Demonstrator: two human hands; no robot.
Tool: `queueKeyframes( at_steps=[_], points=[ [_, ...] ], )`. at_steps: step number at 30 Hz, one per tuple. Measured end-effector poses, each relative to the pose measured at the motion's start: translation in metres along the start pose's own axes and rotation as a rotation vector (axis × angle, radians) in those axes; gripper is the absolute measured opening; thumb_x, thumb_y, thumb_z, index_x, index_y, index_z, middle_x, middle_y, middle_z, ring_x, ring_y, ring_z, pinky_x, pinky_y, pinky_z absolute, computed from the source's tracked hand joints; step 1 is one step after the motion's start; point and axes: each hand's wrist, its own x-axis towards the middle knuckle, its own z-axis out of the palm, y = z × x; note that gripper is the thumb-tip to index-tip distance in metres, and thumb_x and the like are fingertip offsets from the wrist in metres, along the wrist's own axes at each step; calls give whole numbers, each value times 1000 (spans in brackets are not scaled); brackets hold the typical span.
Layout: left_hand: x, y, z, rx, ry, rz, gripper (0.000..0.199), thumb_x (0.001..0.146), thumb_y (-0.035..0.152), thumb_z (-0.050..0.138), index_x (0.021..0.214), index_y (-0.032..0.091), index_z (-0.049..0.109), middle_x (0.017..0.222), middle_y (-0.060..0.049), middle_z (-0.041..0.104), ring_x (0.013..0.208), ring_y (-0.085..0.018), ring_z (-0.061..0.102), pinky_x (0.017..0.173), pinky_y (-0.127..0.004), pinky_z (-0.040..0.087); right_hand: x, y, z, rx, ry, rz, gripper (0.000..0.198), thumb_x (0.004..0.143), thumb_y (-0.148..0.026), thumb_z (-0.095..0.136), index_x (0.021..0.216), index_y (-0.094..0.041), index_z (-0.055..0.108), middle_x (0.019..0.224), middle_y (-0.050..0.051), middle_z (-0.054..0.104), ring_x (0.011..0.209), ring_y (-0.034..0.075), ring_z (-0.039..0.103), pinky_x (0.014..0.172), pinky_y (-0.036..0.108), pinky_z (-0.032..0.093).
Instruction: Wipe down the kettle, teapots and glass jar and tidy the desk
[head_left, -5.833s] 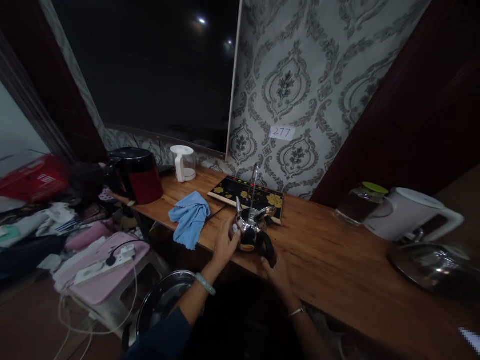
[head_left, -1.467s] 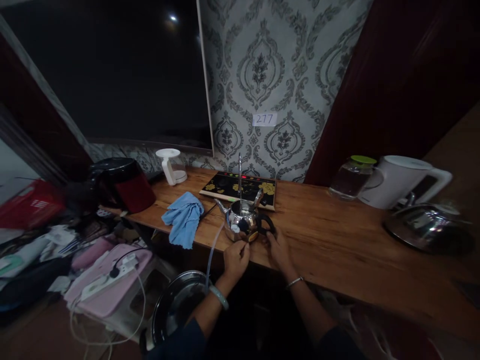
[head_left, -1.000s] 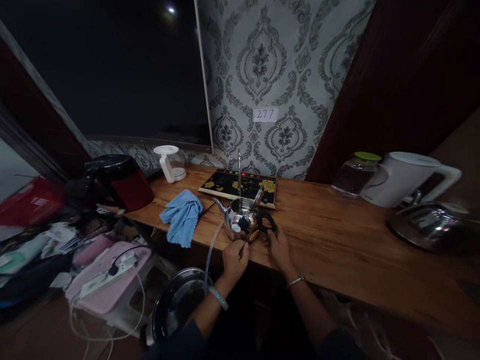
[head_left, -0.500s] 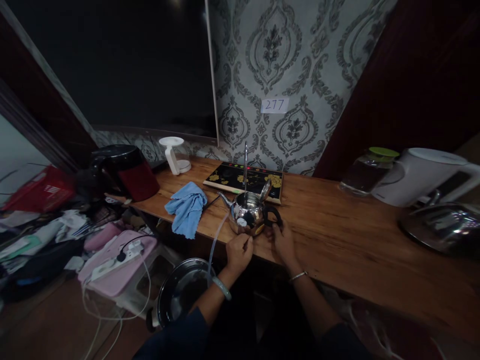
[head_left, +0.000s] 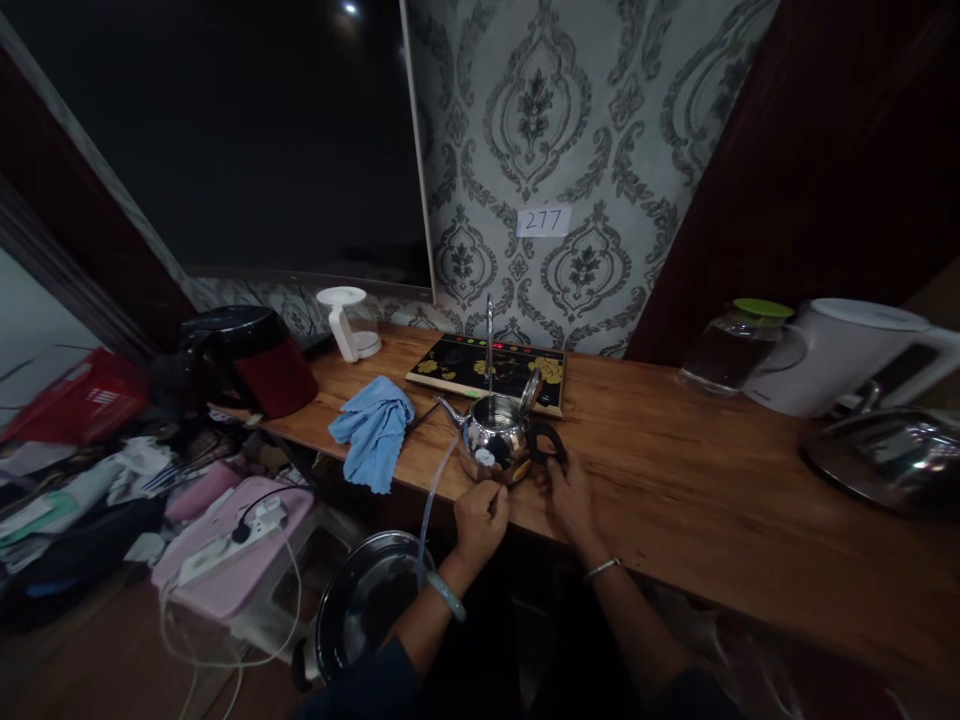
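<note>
A shiny metal teapot (head_left: 495,440) sits near the front edge of the wooden counter, its hinged lid (head_left: 531,390) raised. Above its opening stands a thin metal spout (head_left: 490,345). My right hand (head_left: 571,500) is closed at the lower end of the black handle (head_left: 549,438), thumb against it. Just in front of the teapot, my left hand (head_left: 480,515) is curled into a fist at the counter edge; what it holds, if anything, is hidden. A clear hose (head_left: 429,510) runs down past my left wrist.
Behind the teapot lies a black, gold-flowered panel (head_left: 450,368). A blue cloth (head_left: 375,430) hangs over the edge at left. Below stand a metal pot (head_left: 367,600) and a pink stool (head_left: 232,570) with a power strip. At right are a glass jug (head_left: 731,350) and kettles (head_left: 892,450).
The view has tilted slightly, so everything sits a little lower in the picture. Both hands keep almost the same places by the teapot, which has not visibly moved on the counter.
</note>
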Motion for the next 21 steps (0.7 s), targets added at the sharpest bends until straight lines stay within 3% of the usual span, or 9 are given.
queueKeyframes(
  at_steps=[7, 17, 21],
  points=[
    [1, 0, 0, -38, 9, 6, 31, 93, 19, 46, 62, 22, 49, 56, 1, 55, 54, -12, 52, 56, -25, 33, 0, 0, 1, -9, -8, -8, 43, 84, -49, 59, 117, -22, 61, 87, 5, 71, 56, 16, 59, 48, 29, 46],
    [3, 1, 0, -59, -2, -32, 31, 92, 22, 45, 62, 21, 51, 57, 1, 55, 54, -12, 52, 56, -25, 33, 7, 0, 0, -30, -61, 19, 54, 82, -52, 59, 123, -18, 63, 75, 2, 68, 53, 17, 56, 45, 28, 42],
    [3, 2, -2, -55, -11, -47, 32, 92, 22, 45, 60, 22, 48, 55, 1, 52, 53, -12, 50, 55, -25, 32, 15, 4, -3, -78, -61, -20, 54, 84, -50, 58, 126, -18, 66, 89, 7, 74, 61, 19, 61, 51, 31, 49]
  ],
)
